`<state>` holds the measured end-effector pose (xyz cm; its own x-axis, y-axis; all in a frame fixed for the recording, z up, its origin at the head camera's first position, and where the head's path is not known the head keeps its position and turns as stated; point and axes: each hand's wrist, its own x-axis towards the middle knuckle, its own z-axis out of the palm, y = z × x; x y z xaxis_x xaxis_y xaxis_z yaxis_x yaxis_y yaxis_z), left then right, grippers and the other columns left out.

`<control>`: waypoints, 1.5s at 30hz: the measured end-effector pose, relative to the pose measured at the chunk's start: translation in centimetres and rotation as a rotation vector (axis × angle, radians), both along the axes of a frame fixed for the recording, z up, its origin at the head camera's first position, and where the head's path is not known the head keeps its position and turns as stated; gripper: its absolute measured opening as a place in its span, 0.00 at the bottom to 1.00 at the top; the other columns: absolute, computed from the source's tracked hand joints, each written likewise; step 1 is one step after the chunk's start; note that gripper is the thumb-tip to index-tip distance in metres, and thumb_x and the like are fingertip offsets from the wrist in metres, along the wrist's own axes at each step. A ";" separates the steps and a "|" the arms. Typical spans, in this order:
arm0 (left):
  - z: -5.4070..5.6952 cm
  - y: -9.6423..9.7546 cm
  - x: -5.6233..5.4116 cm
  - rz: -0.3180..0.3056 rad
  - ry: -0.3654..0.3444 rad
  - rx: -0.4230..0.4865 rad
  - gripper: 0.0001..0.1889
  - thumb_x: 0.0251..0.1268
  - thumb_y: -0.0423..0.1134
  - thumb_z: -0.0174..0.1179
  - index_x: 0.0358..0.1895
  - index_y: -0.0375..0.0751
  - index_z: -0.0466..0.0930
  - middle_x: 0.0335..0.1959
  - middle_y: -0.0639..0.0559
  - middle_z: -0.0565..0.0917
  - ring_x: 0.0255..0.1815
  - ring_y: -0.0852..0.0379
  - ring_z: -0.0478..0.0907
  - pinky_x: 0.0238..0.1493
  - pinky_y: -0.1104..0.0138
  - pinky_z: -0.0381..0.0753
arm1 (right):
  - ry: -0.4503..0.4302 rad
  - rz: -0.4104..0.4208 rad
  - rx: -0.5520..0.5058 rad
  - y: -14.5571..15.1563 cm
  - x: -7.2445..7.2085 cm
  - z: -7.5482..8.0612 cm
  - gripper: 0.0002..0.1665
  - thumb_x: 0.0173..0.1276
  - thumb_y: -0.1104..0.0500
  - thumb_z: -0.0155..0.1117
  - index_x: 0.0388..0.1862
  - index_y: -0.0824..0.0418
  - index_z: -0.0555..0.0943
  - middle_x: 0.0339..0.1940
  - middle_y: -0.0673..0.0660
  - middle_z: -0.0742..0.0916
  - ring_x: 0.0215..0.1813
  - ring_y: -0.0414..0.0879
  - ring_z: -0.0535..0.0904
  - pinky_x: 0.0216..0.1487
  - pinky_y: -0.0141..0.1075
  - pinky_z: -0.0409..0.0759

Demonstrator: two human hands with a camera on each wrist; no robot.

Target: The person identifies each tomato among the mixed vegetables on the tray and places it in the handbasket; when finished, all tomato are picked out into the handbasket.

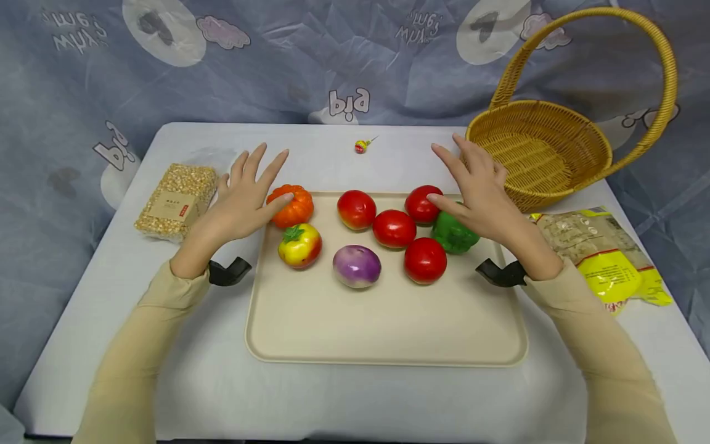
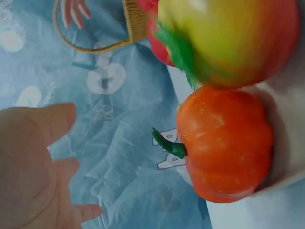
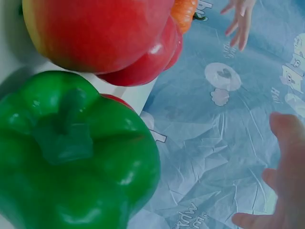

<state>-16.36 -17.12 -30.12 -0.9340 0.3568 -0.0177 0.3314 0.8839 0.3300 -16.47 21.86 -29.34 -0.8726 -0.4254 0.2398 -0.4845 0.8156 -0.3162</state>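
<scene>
The left hand [image 1: 244, 197] hovers with fingers spread wide, holding nothing, its thumb just beside the small orange pumpkin [image 1: 292, 206] at the far left corner of the beige tray [image 1: 383, 327]. The right hand [image 1: 479, 191], equally splayed and empty, hangs above the green bell pepper [image 1: 452, 236], near a red tomato [image 1: 421, 203] and the woven yellow basket [image 1: 540, 151].

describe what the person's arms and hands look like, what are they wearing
Both arms are in long, close-fitting pale beige sleeves that end at the wrists. The left hand and right hand are bare, with no gloves or rings visible. A black camera mount juts from under each wrist.
</scene>
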 end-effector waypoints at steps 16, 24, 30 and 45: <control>-5.5 -4.0 4.5 0.028 0.013 0.297 0.20 0.68 0.40 0.54 0.57 0.35 0.63 0.37 0.43 0.76 0.31 0.53 0.75 0.31 0.66 0.75 | 0.195 0.026 -0.408 1.2 4.0 -0.3 0.31 0.66 0.59 0.58 0.67 0.61 0.66 0.68 0.63 0.68 0.63 0.44 0.67 0.60 0.33 0.67; -9.0 -6.0 3.8 -0.109 -0.351 0.598 0.28 0.59 0.35 0.64 0.61 0.38 0.64 0.28 0.43 0.82 0.22 0.59 0.78 0.26 0.69 0.80 | 0.094 0.090 -0.499 1.8 5.5 -2.1 0.39 0.54 0.78 0.60 0.67 0.64 0.66 0.67 0.56 0.70 0.48 0.32 0.76 0.43 0.17 0.73; -10.4 -7.0 2.8 -0.142 -0.494 0.736 0.34 0.54 0.31 0.66 0.65 0.32 0.63 0.27 0.49 0.82 0.19 0.61 0.77 0.22 0.68 0.80 | -0.013 0.166 -0.415 2.3 5.8 -3.4 0.41 0.52 0.77 0.66 0.67 0.61 0.67 0.61 0.59 0.74 0.42 0.36 0.77 0.37 0.20 0.75; -10.9 -7.7 2.9 -0.183 -0.593 0.804 0.33 0.54 0.28 0.65 0.63 0.27 0.60 0.27 0.55 0.82 0.20 0.61 0.80 0.24 0.66 0.83 | -0.237 0.175 -0.044 1.3 7.0 -4.1 0.37 0.58 0.55 0.70 0.67 0.52 0.68 0.63 0.53 0.73 0.34 0.37 0.76 0.32 0.28 0.79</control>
